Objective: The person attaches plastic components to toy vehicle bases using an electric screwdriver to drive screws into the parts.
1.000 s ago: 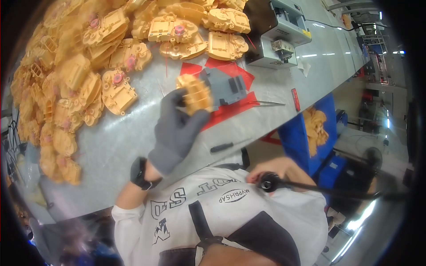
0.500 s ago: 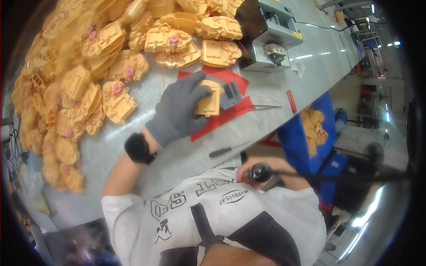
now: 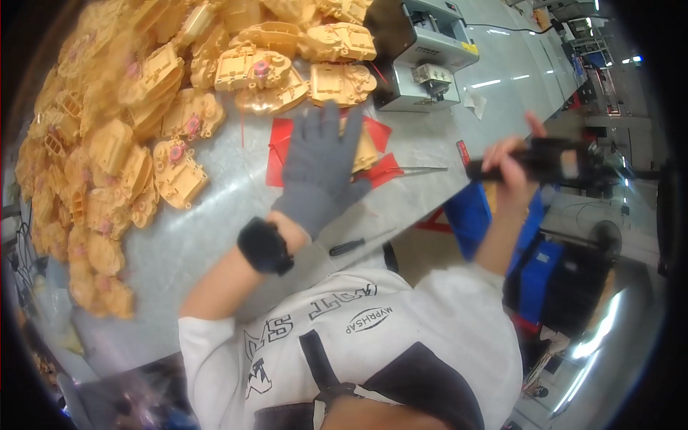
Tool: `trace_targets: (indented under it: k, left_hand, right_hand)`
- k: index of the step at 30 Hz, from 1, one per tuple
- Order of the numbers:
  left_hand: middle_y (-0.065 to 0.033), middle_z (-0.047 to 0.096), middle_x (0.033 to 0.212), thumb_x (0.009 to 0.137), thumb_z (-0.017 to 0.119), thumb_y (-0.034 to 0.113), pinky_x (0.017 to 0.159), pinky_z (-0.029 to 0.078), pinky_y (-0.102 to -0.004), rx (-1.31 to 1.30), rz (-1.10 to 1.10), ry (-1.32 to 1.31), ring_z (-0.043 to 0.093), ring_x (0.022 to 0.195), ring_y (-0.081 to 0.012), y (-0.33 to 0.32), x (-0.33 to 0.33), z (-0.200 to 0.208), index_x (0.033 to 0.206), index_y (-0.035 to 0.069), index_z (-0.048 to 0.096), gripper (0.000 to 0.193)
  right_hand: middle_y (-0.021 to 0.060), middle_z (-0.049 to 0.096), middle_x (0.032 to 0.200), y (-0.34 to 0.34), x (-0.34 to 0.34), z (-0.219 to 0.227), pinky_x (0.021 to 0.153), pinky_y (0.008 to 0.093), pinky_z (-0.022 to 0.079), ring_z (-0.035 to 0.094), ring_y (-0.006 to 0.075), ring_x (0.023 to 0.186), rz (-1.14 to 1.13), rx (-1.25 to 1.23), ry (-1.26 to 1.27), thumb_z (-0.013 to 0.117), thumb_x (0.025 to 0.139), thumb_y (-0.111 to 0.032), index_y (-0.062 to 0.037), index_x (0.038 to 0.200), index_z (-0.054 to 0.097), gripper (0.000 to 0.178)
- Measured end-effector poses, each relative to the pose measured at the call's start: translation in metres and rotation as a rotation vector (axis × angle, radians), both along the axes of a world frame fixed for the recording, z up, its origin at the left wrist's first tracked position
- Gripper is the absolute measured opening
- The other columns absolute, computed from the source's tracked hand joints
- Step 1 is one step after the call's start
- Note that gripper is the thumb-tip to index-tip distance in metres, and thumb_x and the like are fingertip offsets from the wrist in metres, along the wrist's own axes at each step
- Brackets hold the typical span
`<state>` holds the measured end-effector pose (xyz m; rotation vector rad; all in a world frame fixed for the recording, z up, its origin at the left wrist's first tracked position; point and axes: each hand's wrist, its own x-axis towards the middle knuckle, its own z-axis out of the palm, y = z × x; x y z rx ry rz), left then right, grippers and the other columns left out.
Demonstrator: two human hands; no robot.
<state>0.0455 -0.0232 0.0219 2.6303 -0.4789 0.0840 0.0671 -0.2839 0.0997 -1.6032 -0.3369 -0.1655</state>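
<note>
My left hand point(image 3: 324, 166), in a grey glove, lies with its fingers stretched out across a yellow plastic housing point(image 3: 366, 148). The glove hides much of that piece, which rests over a red sheet point(image 3: 278, 154) on the table. Off to the right, my bare right hand point(image 3: 507, 166) is wrapped round a black electric screwdriver point(image 3: 555, 163). The tool is held roughly level beyond the table's edge, somewhat blurred, and its tip cannot be made out.
Similar yellow housings point(image 3: 107, 147) are heaped at the left and back, some with pink round parts. A grey machine point(image 3: 423, 64) stands at the back. A black-handled screwdriver point(image 3: 347, 248), metal tweezers point(image 3: 423, 169) and a red-handled tool point(image 3: 462, 152) lie on the table. Blue bins point(image 3: 466, 215) stand right.
My left hand has gone from gripping the yellow housing's side to lying spread over it. My right hand has swung from near my chest up and right with the electric screwdriver.
</note>
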Motion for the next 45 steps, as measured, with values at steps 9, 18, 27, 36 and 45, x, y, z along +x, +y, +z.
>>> trace_targets:
  k: [9, 18, 27, 36, 45]
  left_hand:
    - [-0.0273, 0.03, 0.134, 0.063, 0.072, 0.036, 0.101, 0.027, -0.0477, -0.291, 0.019, -0.084, 0.031, 0.122, -0.0436, 0.018, -0.02, -0.007, 0.13, 0.0, 0.034, 0.085]
    - [-0.023, 0.041, 0.121, 0.06, 0.072, 0.02, 0.097, 0.029, -0.0527, -0.459, 0.261, -0.163, 0.041, 0.11, -0.043, 0.01, -0.045, -0.035, 0.122, 0.004, 0.041, 0.071]
    - [-0.0192, 0.046, 0.115, 0.058, 0.071, 0.016, 0.099, 0.026, -0.0541, -0.532, 0.207, -0.211, 0.044, 0.109, -0.0378, 0.015, -0.042, -0.043, 0.12, 0.006, 0.043, 0.068]
    - [-0.0176, 0.045, 0.126, 0.058, 0.07, 0.017, 0.101, 0.026, -0.0531, -0.526, 0.226, -0.177, 0.044, 0.11, -0.0376, 0.017, -0.046, -0.045, 0.121, 0.009, 0.044, 0.068]
    - [-0.0177, 0.045, 0.125, 0.059, 0.072, 0.02, 0.097, 0.029, -0.0537, -0.423, 0.182, -0.247, 0.046, 0.103, -0.0353, 0.024, -0.044, -0.046, 0.121, 0.008, 0.044, 0.069]
  right_hand:
    - [0.0078, 0.057, 0.067, 0.05, 0.087, 0.012, 0.058, 0.0294, 0.047, 0.054, 0.0156, 0.052, -0.241, 0.314, -0.424, 0.059, 0.074, 0.004, 0.0012, 0.128, 0.033, 0.059]
    - [0.007, 0.053, 0.061, 0.071, 0.098, -0.002, 0.053, 0.0267, 0.044, 0.052, 0.0145, 0.049, -0.321, 0.216, -0.275, 0.059, 0.072, 0.004, 0.0032, 0.113, 0.042, 0.045]
    - [0.0082, 0.046, 0.065, 0.132, -0.001, 0.003, 0.055, 0.0348, 0.041, 0.047, 0.018, 0.051, 0.234, 0.178, -0.151, 0.051, 0.072, -0.002, -0.0028, 0.124, 0.029, 0.056]
    - [0.0089, 0.047, 0.064, 0.137, -0.005, -0.01, 0.052, 0.0322, 0.04, 0.046, 0.0179, 0.049, 0.15, 0.119, -0.08, 0.051, 0.072, -0.001, -0.0025, 0.119, 0.033, 0.051]
    - [0.0079, 0.047, 0.063, 0.14, -0.003, -0.022, 0.051, 0.0312, 0.04, 0.046, 0.0173, 0.049, 0.135, 0.074, -0.094, 0.052, 0.075, -0.001, -0.0067, 0.112, 0.038, 0.04]
